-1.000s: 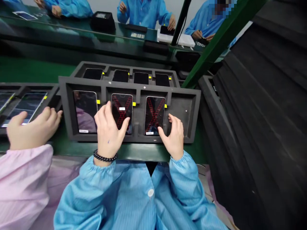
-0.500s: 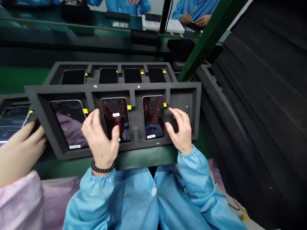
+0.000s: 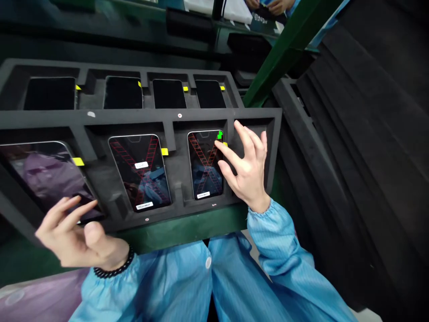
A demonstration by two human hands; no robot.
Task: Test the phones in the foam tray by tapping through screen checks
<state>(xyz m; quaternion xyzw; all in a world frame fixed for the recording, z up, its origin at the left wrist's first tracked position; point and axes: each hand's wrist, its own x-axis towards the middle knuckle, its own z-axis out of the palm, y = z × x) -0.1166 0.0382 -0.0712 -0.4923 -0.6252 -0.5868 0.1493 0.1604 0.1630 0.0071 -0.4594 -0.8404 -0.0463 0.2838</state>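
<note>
My right hand (image 3: 246, 165) has its index fingertip at the upper right of a smartphone's screen (image 3: 205, 172); its fingers are spread. Green blocks show in that screen's top corner, over a red ladder-like X pattern. Left of it lies a second smartphone (image 3: 147, 183) with the same red X and white labels. My left hand (image 3: 80, 232), fingers apart and holding nothing, is over the lower edge of a third, dark smartphone (image 3: 56, 170). All three lie in compartments of a black foam tray (image 3: 208, 115) and carry yellow tabs.
Behind stands another black tray (image 3: 147, 70) with several dark phones (image 3: 169, 94). A green post (image 3: 284, 49) slants up at the right, beside a tall stack of black trays (image 3: 362, 134). Another person's hands (image 3: 271, 5) show across the bench, and a pink sleeve (image 3: 43, 295) at lower left.
My left hand has moved left and down, away from the middle phone. My right index finger has moved onto the right phone's screen, where green blocks now show. The view has shifted.
</note>
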